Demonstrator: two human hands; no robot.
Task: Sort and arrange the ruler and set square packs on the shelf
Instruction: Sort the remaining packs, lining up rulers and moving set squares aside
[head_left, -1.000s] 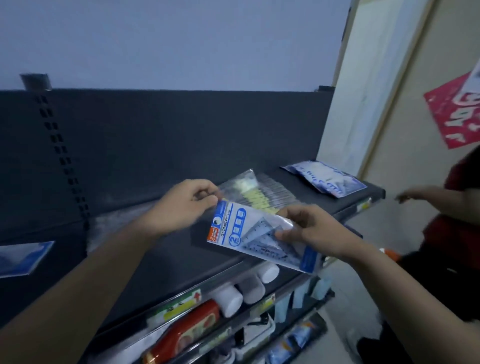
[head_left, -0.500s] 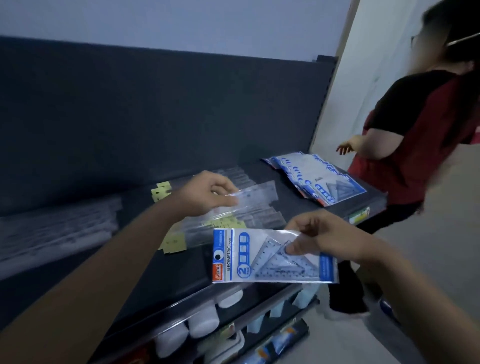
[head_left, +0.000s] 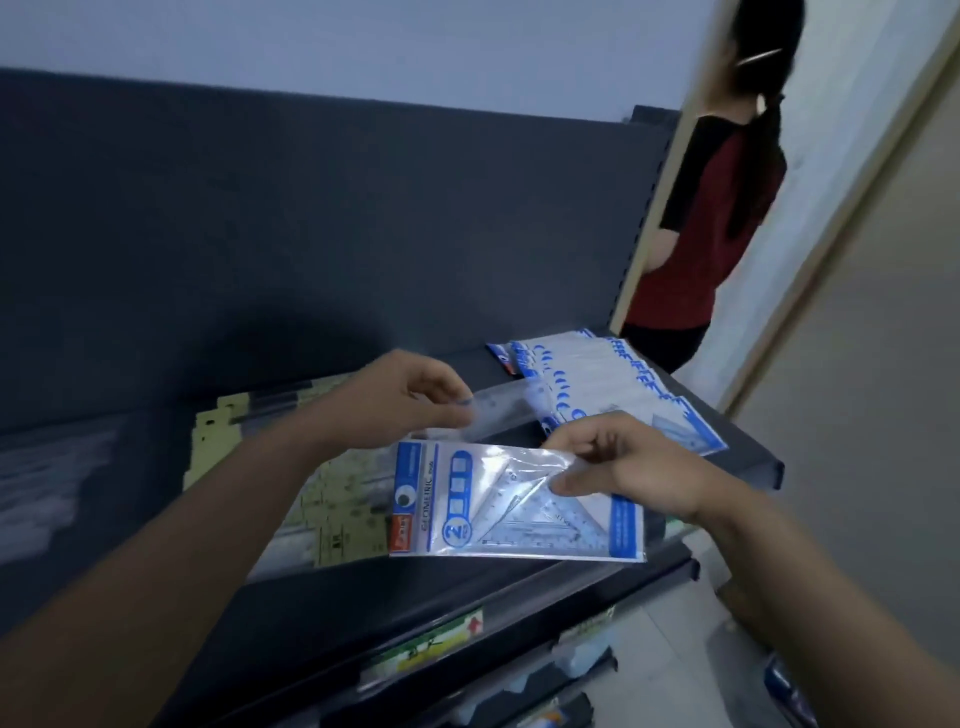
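My right hand pinches the top edge of a blue-and-white set square pack, held flat above the front of the dark shelf. My left hand pinches a clear ruler pack just behind it, lifted off a pile of clear ruler packs with yellow cards lying on the shelf. A fanned stack of blue-and-white set square packs lies at the shelf's right end. More clear packs lie blurred at the far left.
A person in a red and black top stands past the shelf's right end, back turned. The dark back panel rises behind the shelf. Lower shelves with price labels and goods sit below.
The view has swung right and closer. My left hand has lifted one ruler pack off the pile toward the right. The other person has turned away and stepped back.
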